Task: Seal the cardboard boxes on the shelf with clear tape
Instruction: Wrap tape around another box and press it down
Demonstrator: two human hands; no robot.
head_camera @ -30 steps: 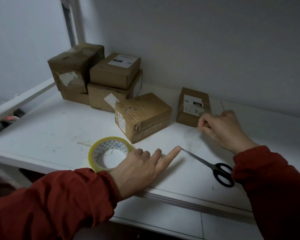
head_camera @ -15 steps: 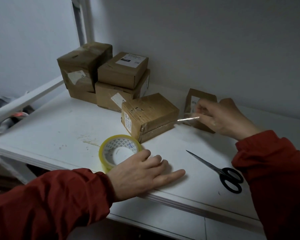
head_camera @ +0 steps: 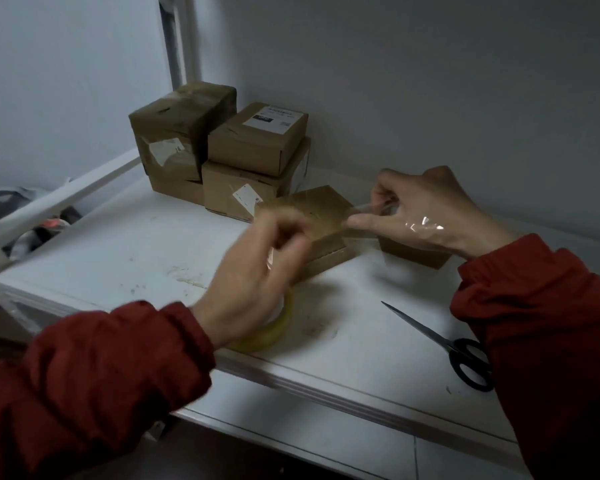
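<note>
A brown cardboard box (head_camera: 321, 214) lies mid-shelf on the white shelf (head_camera: 118, 251). My right hand (head_camera: 426, 213) pinches a cut strip of clear tape (head_camera: 368, 206) just above the box's right corner; the strip's tail drapes over the back of that hand. My left hand (head_camera: 257, 271) hovers blurred over the box's near left edge, its fingers loosely bent with nothing seen in them. Under my left wrist, partly hidden, sits the yellowish tape roll (head_camera: 274, 332). A smaller box (head_camera: 413, 252) shows beneath my right hand.
Three stacked boxes (head_camera: 257, 140) stand at the back left against the wall. Black-handled scissors (head_camera: 465, 358) lie on the shelf at the front right, blades pointing left. A white rail (head_camera: 66, 199) runs along the shelf's left side.
My left hand lifted off the shelf and swung up toward the middle box. My right hand carried the tape strip left, over that box's right corner.
</note>
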